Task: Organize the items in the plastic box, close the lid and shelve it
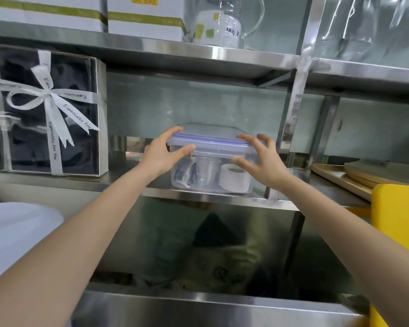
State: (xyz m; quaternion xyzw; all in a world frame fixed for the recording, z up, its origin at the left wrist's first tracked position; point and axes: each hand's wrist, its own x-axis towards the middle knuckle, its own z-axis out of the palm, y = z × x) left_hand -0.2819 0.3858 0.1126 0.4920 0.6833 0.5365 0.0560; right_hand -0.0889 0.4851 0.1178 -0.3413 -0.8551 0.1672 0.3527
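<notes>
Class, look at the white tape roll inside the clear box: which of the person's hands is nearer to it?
Right. The right hand grips the box just above the white tape roll; the left hand holds the opposite end.

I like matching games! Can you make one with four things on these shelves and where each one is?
Things:
1. tape roll
2. gift box
3. jug
4. yellow board

Places:
A. top shelf
B. far right edge of the picture
C. inside the plastic box
D. middle shelf, left of the plastic box

Pairs: 1-C, 2-D, 3-A, 4-B
</notes>
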